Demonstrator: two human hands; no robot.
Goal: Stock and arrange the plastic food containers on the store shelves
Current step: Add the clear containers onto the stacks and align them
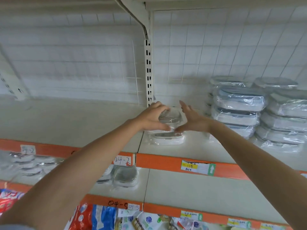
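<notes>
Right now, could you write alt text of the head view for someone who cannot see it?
Two bare arms reach to a store shelf, the left hand gripping a wrapped container stacked on another, the right hand open beside it. Wrapped container stacks stand to the right; orange price rails edge the shelves.

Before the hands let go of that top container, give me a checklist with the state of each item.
1. Left hand grips top container: ok.
2. Right hand steadies it, fingers straight: ok.
3. Top container squarely on bottom container: cannot tell, hands hide it.
4. Free shelf space to the left: ok.
5. Gap to wrapped stacks on the right: ok.
6. Wrap intact: cannot tell.
</notes>
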